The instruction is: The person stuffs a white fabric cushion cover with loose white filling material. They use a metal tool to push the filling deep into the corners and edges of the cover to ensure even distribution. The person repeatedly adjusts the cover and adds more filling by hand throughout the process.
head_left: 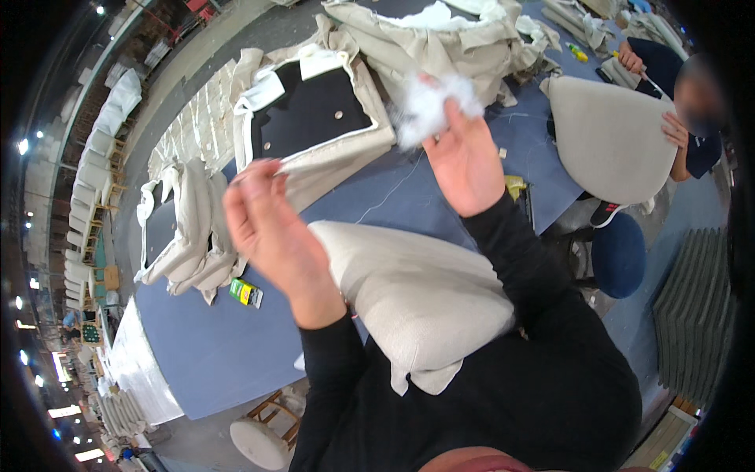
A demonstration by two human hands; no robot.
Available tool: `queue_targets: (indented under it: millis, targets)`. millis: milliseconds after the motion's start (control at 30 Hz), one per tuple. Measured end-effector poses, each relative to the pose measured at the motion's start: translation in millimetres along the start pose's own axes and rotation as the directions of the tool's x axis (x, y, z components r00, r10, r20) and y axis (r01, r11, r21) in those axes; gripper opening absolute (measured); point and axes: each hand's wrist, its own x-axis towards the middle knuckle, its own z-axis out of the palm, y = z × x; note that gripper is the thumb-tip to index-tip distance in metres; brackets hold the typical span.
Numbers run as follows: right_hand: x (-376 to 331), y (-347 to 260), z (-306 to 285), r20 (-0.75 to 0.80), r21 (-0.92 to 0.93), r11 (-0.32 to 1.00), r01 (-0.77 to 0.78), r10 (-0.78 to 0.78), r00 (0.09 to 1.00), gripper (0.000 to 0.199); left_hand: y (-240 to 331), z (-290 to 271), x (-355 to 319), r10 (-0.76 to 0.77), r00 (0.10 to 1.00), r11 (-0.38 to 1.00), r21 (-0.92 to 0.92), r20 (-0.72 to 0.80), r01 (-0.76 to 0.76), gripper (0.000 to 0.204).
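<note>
A beige stuffed cushion (417,291) rests against my chest, between my forearms. My right hand (464,161) is raised above it and pinches a tuft of white fibre stuffing (429,106) at the fingertips. My left hand (267,228) is lifted in front of me, blurred by motion; its fingers sit close to the edge of a beige cover lying on the table, and I cannot tell if it grips anything.
A blue table (212,338) carries a beige cushion cover with a black panel (307,110), more beige covers (185,236) at the left, a heap (448,39) at the back and a small green-yellow box (245,292). Another person (684,118) at right holds a beige cushion (609,138). A blue stool (619,253) stands nearby.
</note>
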Motion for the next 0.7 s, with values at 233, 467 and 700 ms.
queue_targets:
  millis: [233,467,700]
  targets:
    - [-39.5,-7.6,7.2,0.022,-0.358,0.934,-0.009,0.018,1.000,0.024,8.3,4.2,-22.3,-0.121,0.936,0.902,0.431,0.329,-0.035,0.020]
    - [-50.3,-0.5,9.5,0.033,-0.542,0.840,-0.014,0.037,0.999,0.025,-3.5,16.9,-45.2,-0.372,0.786,0.811,0.585,0.493,0.017,0.025]
    - [-46.3,-13.5,1.8,0.043,-0.758,0.642,-0.116,0.226,0.973,0.024,-5.4,16.3,-46.1,-0.437,0.762,0.778,0.626,0.478,0.054,0.021]
